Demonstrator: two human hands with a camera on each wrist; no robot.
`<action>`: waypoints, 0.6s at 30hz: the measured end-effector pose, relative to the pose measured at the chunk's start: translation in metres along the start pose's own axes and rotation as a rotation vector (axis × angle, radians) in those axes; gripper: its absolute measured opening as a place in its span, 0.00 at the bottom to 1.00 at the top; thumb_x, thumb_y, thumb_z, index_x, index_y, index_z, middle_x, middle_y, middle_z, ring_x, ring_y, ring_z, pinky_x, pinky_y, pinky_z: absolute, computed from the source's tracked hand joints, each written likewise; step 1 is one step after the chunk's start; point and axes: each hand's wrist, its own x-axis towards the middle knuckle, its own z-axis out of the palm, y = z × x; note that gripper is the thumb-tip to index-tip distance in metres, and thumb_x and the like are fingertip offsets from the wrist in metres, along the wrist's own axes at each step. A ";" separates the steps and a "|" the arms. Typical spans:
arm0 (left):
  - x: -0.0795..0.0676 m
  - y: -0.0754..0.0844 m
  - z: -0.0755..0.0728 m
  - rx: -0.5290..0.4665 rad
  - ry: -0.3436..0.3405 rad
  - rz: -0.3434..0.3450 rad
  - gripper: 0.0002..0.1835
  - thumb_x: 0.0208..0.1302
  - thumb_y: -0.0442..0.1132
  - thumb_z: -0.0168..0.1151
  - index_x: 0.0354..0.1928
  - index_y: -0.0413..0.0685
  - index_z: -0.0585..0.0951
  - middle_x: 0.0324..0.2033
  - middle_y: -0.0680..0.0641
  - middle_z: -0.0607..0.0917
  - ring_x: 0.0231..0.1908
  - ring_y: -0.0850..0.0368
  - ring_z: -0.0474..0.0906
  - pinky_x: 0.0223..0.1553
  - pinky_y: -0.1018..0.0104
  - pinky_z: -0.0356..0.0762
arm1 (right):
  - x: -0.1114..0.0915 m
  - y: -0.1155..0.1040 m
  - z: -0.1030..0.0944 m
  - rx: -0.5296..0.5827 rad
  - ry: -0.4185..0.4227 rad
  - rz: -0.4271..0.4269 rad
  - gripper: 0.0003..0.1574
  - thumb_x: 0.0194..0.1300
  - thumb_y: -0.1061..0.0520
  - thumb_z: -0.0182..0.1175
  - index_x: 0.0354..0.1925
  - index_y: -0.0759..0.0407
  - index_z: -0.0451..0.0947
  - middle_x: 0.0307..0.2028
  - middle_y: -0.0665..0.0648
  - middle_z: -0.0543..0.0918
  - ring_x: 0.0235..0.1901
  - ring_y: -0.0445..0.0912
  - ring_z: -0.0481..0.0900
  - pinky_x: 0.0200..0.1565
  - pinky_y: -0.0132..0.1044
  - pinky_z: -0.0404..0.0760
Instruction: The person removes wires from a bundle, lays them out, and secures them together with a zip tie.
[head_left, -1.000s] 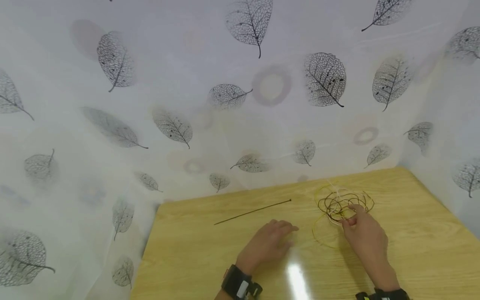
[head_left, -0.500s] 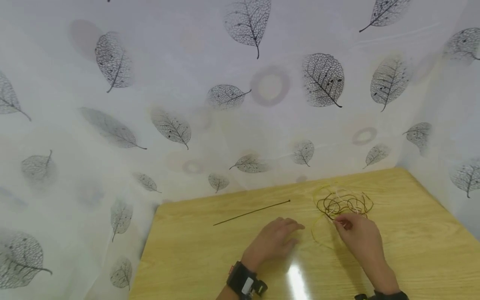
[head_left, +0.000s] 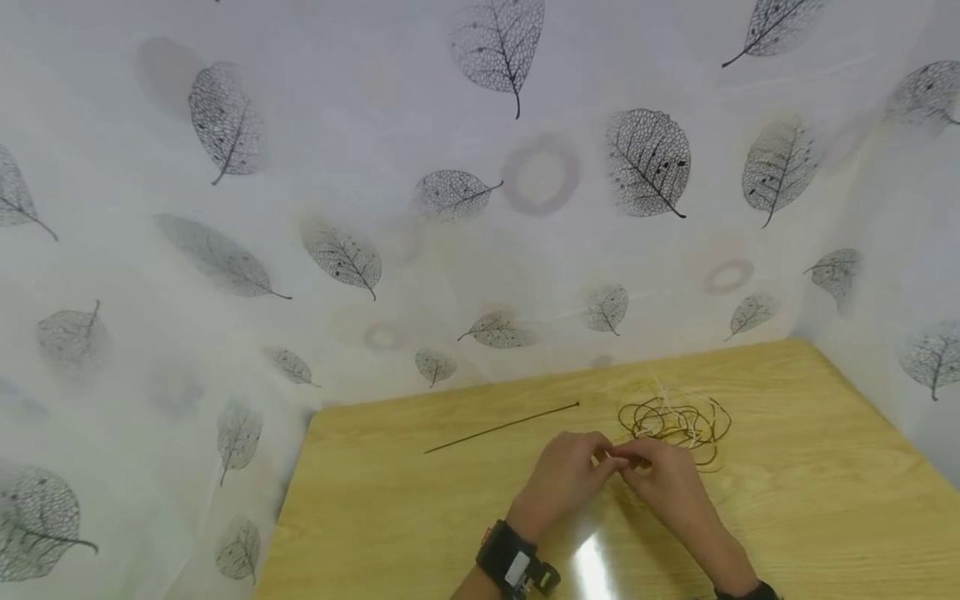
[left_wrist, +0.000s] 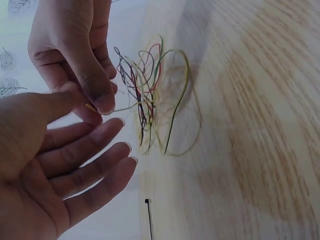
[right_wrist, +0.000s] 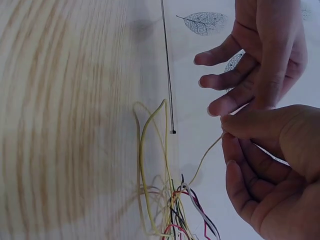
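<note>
In the head view my left hand [head_left: 562,479] and right hand [head_left: 667,487] meet at the fingertips above the table. Between them shows the yellow end of a thin wire [left_wrist: 91,107] in the left wrist view. My right hand [right_wrist: 270,160] pinches this wire with thumb and forefinger. It runs as a slack strand [right_wrist: 202,160] down to the bundle. My left thumb and forefinger pinch at the same end, while the other left fingers [left_wrist: 107,172] stay extended. The tangled bundle of thin coloured wires [head_left: 678,422] lies just beyond the right hand, with yellow, red, dark and white strands.
A black cable tie [head_left: 502,427] lies slantwise on the wood-grain table [head_left: 375,500], left of the wires. Behind the table hangs a pale sheet [head_left: 390,125] printed with leaves. A loose yellow loop [right_wrist: 145,150] sticks out from the bundle.
My right hand has drawn back from the bundle and moved left with a wire end. The left hand has moved right to meet it. The bundle has shifted slightly left.
</note>
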 end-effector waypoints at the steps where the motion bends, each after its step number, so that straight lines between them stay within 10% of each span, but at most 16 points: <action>1: 0.001 -0.001 0.001 -0.023 0.012 -0.016 0.14 0.67 0.56 0.58 0.42 0.58 0.86 0.33 0.61 0.87 0.24 0.75 0.75 0.25 0.84 0.72 | 0.000 -0.001 0.001 0.004 0.002 -0.003 0.15 0.43 0.67 0.74 0.33 0.55 0.87 0.28 0.49 0.88 0.25 0.40 0.84 0.27 0.37 0.85; 10: 0.001 -0.004 0.006 -0.239 0.067 -0.152 0.06 0.59 0.31 0.68 0.37 0.47 0.88 0.30 0.53 0.90 0.25 0.73 0.80 0.23 0.85 0.76 | -0.001 -0.004 0.007 0.068 0.002 0.037 0.18 0.45 0.68 0.74 0.38 0.59 0.83 0.28 0.51 0.89 0.27 0.43 0.86 0.28 0.38 0.86; 18: -0.001 -0.007 0.006 -0.169 0.033 -0.116 0.05 0.62 0.34 0.66 0.37 0.48 0.89 0.30 0.55 0.90 0.26 0.75 0.80 0.28 0.85 0.77 | 0.003 0.003 0.010 -0.101 -0.098 0.059 0.10 0.50 0.66 0.72 0.34 0.60 0.87 0.28 0.54 0.87 0.26 0.45 0.83 0.28 0.39 0.84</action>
